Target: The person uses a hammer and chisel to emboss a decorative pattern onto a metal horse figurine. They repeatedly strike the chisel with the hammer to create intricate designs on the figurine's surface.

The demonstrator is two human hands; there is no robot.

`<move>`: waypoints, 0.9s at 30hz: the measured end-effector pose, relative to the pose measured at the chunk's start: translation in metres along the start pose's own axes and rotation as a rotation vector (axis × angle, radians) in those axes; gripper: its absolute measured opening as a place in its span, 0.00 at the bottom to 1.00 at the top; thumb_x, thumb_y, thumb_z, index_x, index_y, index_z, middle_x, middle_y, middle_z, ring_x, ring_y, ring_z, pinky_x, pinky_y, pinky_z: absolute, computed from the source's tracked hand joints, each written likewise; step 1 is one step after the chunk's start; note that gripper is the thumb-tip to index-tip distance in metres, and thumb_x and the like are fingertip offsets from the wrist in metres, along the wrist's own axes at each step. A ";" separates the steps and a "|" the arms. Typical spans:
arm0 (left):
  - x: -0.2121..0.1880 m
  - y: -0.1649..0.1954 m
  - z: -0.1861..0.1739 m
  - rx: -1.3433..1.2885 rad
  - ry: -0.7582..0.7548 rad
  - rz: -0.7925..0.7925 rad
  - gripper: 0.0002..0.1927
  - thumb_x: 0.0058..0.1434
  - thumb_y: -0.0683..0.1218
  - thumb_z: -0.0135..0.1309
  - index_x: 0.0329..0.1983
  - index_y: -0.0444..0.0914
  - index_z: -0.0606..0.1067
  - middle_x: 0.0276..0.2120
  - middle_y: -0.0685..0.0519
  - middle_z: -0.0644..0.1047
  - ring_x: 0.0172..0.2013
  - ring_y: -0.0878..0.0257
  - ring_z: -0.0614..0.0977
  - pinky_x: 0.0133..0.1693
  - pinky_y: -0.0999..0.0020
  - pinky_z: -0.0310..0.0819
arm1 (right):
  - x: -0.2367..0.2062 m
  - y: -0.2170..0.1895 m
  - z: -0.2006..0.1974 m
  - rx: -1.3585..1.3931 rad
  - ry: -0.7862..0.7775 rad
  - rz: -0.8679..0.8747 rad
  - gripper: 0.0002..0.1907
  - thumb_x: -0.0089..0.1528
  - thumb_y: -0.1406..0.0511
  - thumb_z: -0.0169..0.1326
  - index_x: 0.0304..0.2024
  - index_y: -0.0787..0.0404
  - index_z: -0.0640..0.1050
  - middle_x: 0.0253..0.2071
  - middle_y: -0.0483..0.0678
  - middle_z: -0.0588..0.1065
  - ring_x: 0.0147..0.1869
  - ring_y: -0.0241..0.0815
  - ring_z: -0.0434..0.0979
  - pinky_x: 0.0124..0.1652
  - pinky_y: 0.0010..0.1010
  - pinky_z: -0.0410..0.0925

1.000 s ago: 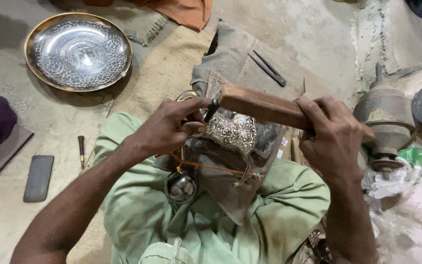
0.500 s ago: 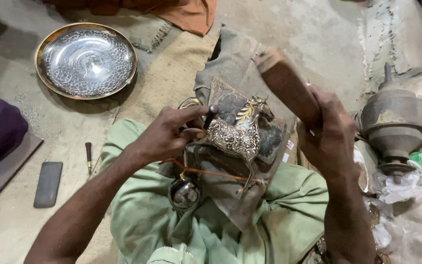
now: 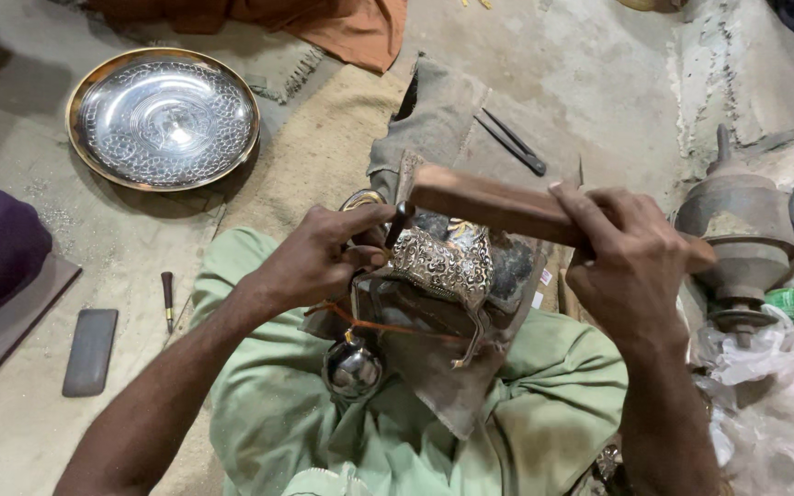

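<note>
An embossed silver metal piece [image 3: 443, 266] rests on a dark block in my lap, over green cloth. My left hand [image 3: 319, 262] pinches a thin dark punch [image 3: 399, 223] upright against the piece's left end. My right hand [image 3: 631, 262] grips a brown wooden block [image 3: 484, 202] like a mallet, and its far end sits right over the punch's top. A small shiny round metal ball [image 3: 353, 367] on an orange cord lies below the piece.
A large engraved silver plate [image 3: 164, 118] lies on the floor at upper left. A dark flat stone [image 3: 90, 351] and a small tool [image 3: 168, 298] lie at left. Black pliers [image 3: 511, 142] rest on grey cloth. A heavy metal stand [image 3: 742, 234] stands right.
The wooden block was raised and tilted up half a second ago; it has now come back down onto the top of the punch. My left hand has kept the punch in place.
</note>
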State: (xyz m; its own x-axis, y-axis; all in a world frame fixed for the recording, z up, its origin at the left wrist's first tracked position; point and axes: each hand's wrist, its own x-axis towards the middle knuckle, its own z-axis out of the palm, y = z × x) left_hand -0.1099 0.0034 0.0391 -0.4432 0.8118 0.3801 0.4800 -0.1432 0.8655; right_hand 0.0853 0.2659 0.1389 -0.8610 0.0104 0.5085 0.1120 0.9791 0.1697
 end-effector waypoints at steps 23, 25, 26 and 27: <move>0.005 0.015 -0.012 0.138 -0.091 -0.154 0.28 0.57 0.37 0.62 0.62 0.38 0.73 0.33 0.48 0.85 0.32 0.62 0.87 0.38 0.65 0.82 | -0.017 -0.004 0.020 0.206 -0.134 0.159 0.34 0.51 0.75 0.60 0.60 0.48 0.79 0.47 0.52 0.76 0.45 0.54 0.80 0.43 0.42 0.74; 0.004 0.017 -0.013 0.135 -0.088 -0.163 0.29 0.56 0.36 0.61 0.62 0.38 0.72 0.34 0.48 0.85 0.33 0.63 0.87 0.38 0.66 0.83 | -0.018 -0.004 0.020 0.219 -0.142 0.167 0.34 0.51 0.75 0.60 0.60 0.48 0.79 0.47 0.52 0.76 0.45 0.54 0.81 0.43 0.43 0.75; 0.003 0.019 -0.013 0.125 -0.090 -0.183 0.28 0.56 0.36 0.60 0.62 0.38 0.72 0.34 0.49 0.85 0.34 0.64 0.87 0.38 0.66 0.83 | -0.018 -0.003 0.020 0.310 -0.109 0.189 0.34 0.51 0.75 0.60 0.61 0.49 0.78 0.48 0.53 0.75 0.45 0.54 0.80 0.43 0.43 0.75; 0.003 0.020 -0.013 0.115 -0.088 -0.200 0.28 0.56 0.35 0.60 0.62 0.38 0.72 0.34 0.49 0.86 0.34 0.64 0.87 0.38 0.66 0.83 | -0.019 -0.003 0.019 0.397 -0.074 0.209 0.34 0.52 0.74 0.59 0.61 0.49 0.78 0.48 0.53 0.75 0.46 0.54 0.80 0.43 0.43 0.75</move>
State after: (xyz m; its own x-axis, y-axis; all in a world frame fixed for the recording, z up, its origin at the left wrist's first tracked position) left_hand -0.1115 -0.0044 0.0618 -0.4725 0.8647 0.1706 0.4744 0.0864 0.8761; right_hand 0.0922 0.2666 0.1126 -0.8751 0.2161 0.4330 0.1003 0.9563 -0.2747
